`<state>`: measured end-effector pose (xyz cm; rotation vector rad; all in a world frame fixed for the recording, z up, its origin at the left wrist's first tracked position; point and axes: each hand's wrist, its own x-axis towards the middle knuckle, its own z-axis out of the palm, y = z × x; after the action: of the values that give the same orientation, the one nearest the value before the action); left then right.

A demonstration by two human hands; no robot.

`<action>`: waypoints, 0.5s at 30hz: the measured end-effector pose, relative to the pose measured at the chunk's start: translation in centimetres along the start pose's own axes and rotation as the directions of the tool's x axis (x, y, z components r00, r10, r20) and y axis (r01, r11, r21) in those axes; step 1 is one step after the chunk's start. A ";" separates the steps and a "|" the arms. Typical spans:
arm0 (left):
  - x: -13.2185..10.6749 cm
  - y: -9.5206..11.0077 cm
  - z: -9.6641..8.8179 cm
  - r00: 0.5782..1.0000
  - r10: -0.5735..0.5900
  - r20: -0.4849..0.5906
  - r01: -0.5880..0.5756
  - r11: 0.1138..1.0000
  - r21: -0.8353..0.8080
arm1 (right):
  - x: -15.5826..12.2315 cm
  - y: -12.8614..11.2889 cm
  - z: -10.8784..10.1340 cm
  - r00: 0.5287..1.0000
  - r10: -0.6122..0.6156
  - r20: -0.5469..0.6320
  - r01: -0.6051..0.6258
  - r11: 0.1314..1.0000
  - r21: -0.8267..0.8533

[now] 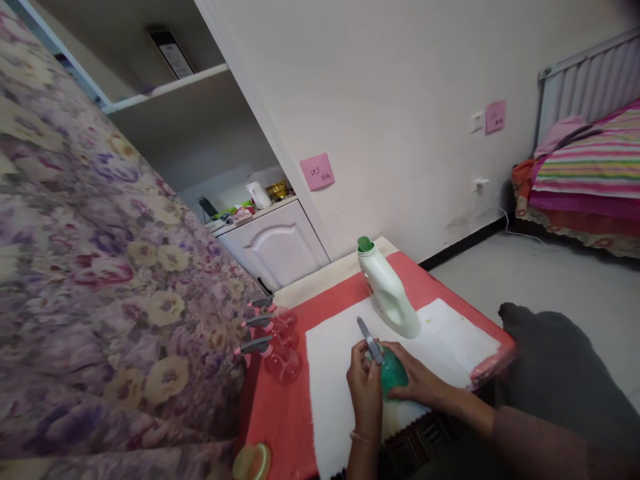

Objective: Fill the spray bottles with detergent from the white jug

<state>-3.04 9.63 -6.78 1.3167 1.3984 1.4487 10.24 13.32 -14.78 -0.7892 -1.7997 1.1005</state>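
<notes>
A green spray bottle (394,372) is at the near edge of the table, its grey trigger head (371,340) slanting up to the left. My left hand (365,373) has its fingers closed at the trigger head and the bottle's neck. Wrapped around the bottle's body from the right is my right hand (415,373). Just beyond my hands, a pale green detergent jug (393,297) stands with a green piece showing in its mouth. A white sheet (330,380) lies beneath both bottles. How the head meets the neck is hidden by my fingers.
Several pink spray bottles (283,363) with grey triggers line the table's left side. A round yellowish lid (253,461) sits at the near left of the red-covered table (270,413). A floral curtain (150,313) hangs left; a bed (590,173) is far right.
</notes>
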 end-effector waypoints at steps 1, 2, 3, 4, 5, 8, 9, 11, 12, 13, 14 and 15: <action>0.0 -0.1 -0.1 1.000 0.001 0.004 -0.001 1.000 0.019 | 0.0 0.0 0.0 1.000 0.003 -0.001 -0.003 1.000 -0.005; -0.1 -0.1 -0.1 1.000 0.001 0.002 -0.001 0.999 0.041 | -0.1 0.1 0.1 1.000 0.007 -0.004 -0.007 1.000 -0.009; -0.2 -0.2 -0.1 1.000 -0.001 -0.008 0.002 0.998 0.068 | -0.1 0.0 0.1 1.000 0.011 -0.008 -0.011 1.000 -0.011; -0.3 -0.2 -0.2 1.000 -0.003 -0.020 0.005 0.995 0.097 | -0.2 0.0 0.1 1.000 0.015 -0.013 -0.015 1.000 -0.012; -0.4 -0.2 -0.2 0.999 -0.004 -0.033 0.008 0.992 0.123 | -0.3 -0.1 0.0 1.000 0.019 -0.020 -0.019 1.000 -0.011; -0.9 -0.1 -0.5 0.999 0.003 -0.042 0.003 0.988 0.158 | -0.7 -0.4 -0.3 0.999 0.031 -0.036 -0.032 0.999 -0.012; -1.1 0.0 -0.6 0.999 0.002 -0.042 0.005 0.987 0.159 | -0.8 -0.5 -0.4 0.999 0.029 -0.038 -0.030 0.999 -0.014; -1.4 0.1 -1.0 0.999 -0.010 -0.038 0.015 0.987 0.158 | -1.0 -0.5 -0.7 0.999 0.024 -0.040 -0.025 1.000 -0.016; -1.5 0.2 -1.2 0.999 -0.014 -0.034 0.020 0.987 0.157 | -1.1 -0.5 -0.8 0.999 0.030 -0.040 -0.030 0.999 -0.015; -1.7 0.2 -1.5 0.999 -0.017 -0.031 0.022 0.987 0.157 | -1.2 -0.4 -0.9 0.998 0.041 -0.041 -0.042 0.999 -0.013; -1.8 0.1 -1.7 0.999 -0.017 -0.029 0.021 0.988 0.156 | -1.3 -0.3 -0.9 0.997 0.057 -0.042 -0.058 0.998 -0.013; -1.9 0.0 -1.9 0.999 -0.013 -0.030 0.017 0.988 0.155 | -1.3 -0.2 -0.9 0.996 0.073 -0.043 -0.073 0.997 -0.017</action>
<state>-4.43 7.35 -6.95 1.3830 1.5629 1.3769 11.59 12.46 -14.84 -0.8893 -1.7602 1.1073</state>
